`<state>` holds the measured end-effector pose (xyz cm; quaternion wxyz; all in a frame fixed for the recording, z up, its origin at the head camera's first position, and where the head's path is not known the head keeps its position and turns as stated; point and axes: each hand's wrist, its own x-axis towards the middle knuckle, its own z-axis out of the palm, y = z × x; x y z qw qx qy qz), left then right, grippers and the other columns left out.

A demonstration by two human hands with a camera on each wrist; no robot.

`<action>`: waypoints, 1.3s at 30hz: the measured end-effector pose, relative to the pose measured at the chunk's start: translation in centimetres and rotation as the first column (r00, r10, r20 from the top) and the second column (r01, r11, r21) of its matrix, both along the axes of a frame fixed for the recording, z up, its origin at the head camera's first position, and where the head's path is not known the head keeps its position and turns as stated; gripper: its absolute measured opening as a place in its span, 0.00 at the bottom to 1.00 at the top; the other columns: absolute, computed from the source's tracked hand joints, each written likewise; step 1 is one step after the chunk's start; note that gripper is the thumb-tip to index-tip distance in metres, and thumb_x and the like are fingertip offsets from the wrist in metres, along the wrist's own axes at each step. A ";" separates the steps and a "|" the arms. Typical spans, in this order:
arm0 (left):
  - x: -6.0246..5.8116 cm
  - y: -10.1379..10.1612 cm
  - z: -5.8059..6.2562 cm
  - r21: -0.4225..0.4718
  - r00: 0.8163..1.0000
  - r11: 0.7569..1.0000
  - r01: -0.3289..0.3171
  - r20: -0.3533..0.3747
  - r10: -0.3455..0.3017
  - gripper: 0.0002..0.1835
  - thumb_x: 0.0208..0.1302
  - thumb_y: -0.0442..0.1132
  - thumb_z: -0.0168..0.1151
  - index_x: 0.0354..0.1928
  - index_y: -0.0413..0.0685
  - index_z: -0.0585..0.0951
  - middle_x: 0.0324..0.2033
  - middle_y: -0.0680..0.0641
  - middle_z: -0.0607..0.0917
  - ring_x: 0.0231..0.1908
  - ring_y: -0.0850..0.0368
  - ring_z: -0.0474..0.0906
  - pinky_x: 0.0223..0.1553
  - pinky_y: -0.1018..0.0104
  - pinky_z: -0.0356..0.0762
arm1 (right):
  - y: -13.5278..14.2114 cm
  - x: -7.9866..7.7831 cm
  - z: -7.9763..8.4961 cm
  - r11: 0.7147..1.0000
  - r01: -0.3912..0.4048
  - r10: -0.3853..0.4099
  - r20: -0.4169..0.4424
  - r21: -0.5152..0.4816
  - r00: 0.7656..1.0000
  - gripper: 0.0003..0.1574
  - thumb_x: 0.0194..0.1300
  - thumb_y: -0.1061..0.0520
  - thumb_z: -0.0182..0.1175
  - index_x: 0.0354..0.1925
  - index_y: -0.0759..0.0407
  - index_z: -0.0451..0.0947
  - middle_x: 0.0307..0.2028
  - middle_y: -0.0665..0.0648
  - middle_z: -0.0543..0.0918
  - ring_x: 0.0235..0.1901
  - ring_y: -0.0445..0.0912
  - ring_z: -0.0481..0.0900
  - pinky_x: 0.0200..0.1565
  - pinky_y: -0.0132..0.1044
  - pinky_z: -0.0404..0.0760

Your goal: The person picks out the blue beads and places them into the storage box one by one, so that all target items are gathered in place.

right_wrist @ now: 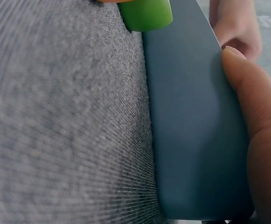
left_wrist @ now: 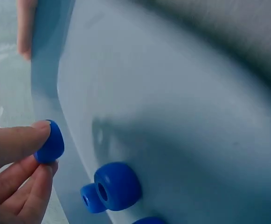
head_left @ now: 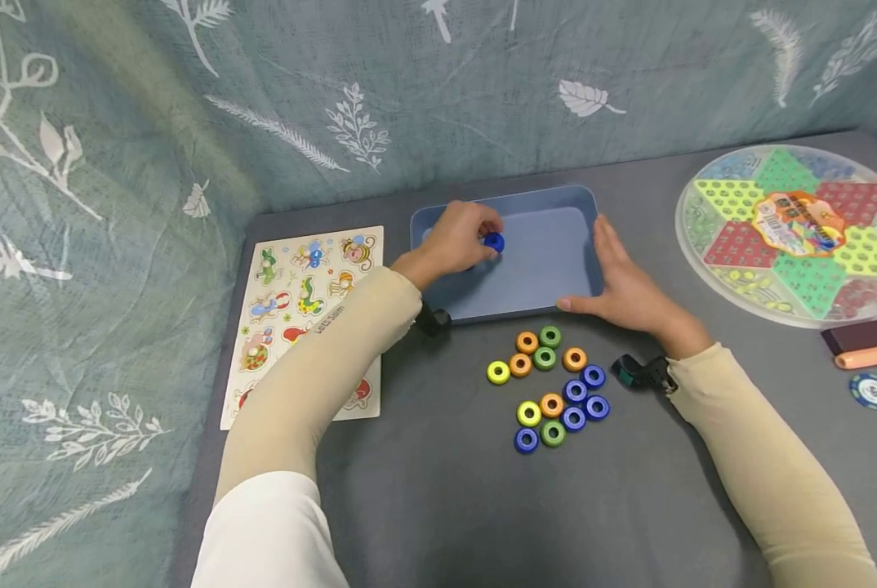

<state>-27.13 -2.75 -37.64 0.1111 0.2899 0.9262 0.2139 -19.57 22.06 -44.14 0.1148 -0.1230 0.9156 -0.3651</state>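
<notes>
Over the left part of a blue-grey tray, my left hand pinches a blue ring-shaped bead between thumb and fingers. Below it in the left wrist view, other blue beads lie inside the tray; in the head view my left hand hides them. My right hand rests at the tray's right front corner, fingers straight along the right side and thumb on the front rim. In front of the tray lie loose blue beads, orange beads, green beads and yellow beads.
A board with cartoon animal pictures lies left, partly under my left forearm. At the right are a round Chinese checkers board, a dark red block, an orange stick and poker chips. A patterned curtain hangs behind.
</notes>
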 end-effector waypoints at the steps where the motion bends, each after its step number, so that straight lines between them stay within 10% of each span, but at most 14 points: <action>1: -0.5 0.0 -0.3 -0.008 1.000 1.000 -0.019 0.004 0.019 0.17 0.53 0.35 0.68 0.46 0.40 0.82 0.43 0.43 0.84 0.44 0.53 0.79 0.49 0.64 0.76 | -0.1 0.1 -0.1 1.000 -0.001 0.001 0.006 0.000 1.000 0.77 0.50 0.34 0.65 0.71 0.55 0.19 0.72 0.53 0.21 0.72 0.54 0.29 0.69 0.58 0.45; 11: -2.3 -0.1 -0.5 -0.033 0.994 0.994 -0.104 -0.026 0.103 0.20 0.54 0.34 0.66 0.51 0.43 0.80 0.51 0.45 0.82 0.55 0.51 0.75 0.57 0.60 0.72 | 0.0 0.0 -0.4 1.000 0.001 -0.001 -0.010 -0.019 1.000 0.77 0.50 0.35 0.66 0.71 0.55 0.20 0.72 0.54 0.22 0.72 0.55 0.30 0.68 0.59 0.47; 19: 3.1 0.6 0.9 -0.012 0.983 0.990 0.138 -0.123 -0.138 0.15 0.57 0.33 0.62 0.48 0.41 0.81 0.48 0.45 0.82 0.52 0.51 0.76 0.57 0.61 0.72 | 0.1 0.0 -0.4 1.000 0.006 -0.006 0.009 -0.022 1.000 0.77 0.50 0.34 0.66 0.70 0.52 0.18 0.72 0.52 0.21 0.72 0.57 0.31 0.68 0.60 0.48; 22: 6.9 2.2 1.0 -0.073 0.928 0.934 0.349 -0.112 -0.355 0.14 0.58 0.34 0.62 0.48 0.44 0.82 0.47 0.48 0.83 0.51 0.55 0.76 0.56 0.63 0.71 | 0.2 0.0 -0.5 1.000 -0.007 0.007 -0.003 -0.030 1.000 0.76 0.51 0.36 0.66 0.70 0.53 0.19 0.72 0.53 0.21 0.72 0.58 0.31 0.67 0.61 0.50; 25: 10.4 3.8 0.5 -0.151 0.834 0.833 0.532 -0.074 -0.546 0.13 0.60 0.35 0.61 0.48 0.48 0.82 0.44 0.52 0.84 0.47 0.58 0.76 0.52 0.67 0.73 | 0.3 -0.1 -0.4 0.999 -0.009 0.009 -0.018 -0.033 1.000 0.76 0.51 0.37 0.66 0.71 0.54 0.19 0.72 0.54 0.21 0.72 0.56 0.31 0.67 0.61 0.51; 29: 12.9 5.4 -0.8 -0.268 0.738 0.724 0.636 -0.062 -0.672 0.11 0.63 0.35 0.57 0.44 0.53 0.83 0.38 0.55 0.84 0.40 0.61 0.76 0.46 0.67 0.75 | 0.3 -0.1 -0.5 1.000 -0.002 0.001 -0.030 -0.026 1.000 0.76 0.50 0.36 0.66 0.71 0.54 0.20 0.72 0.53 0.22 0.72 0.54 0.30 0.68 0.60 0.49; 39: 13.3 6.8 -1.9 -0.361 0.662 0.625 0.693 -0.027 -0.749 0.12 0.64 0.35 0.57 0.45 0.58 0.84 0.40 0.55 0.82 0.43 0.62 0.76 0.48 0.66 0.75 | 0.3 -0.1 -0.7 1.000 -0.006 0.005 -0.046 -0.030 0.999 0.76 0.50 0.36 0.67 0.71 0.54 0.20 0.72 0.54 0.23 0.73 0.55 0.31 0.67 0.59 0.51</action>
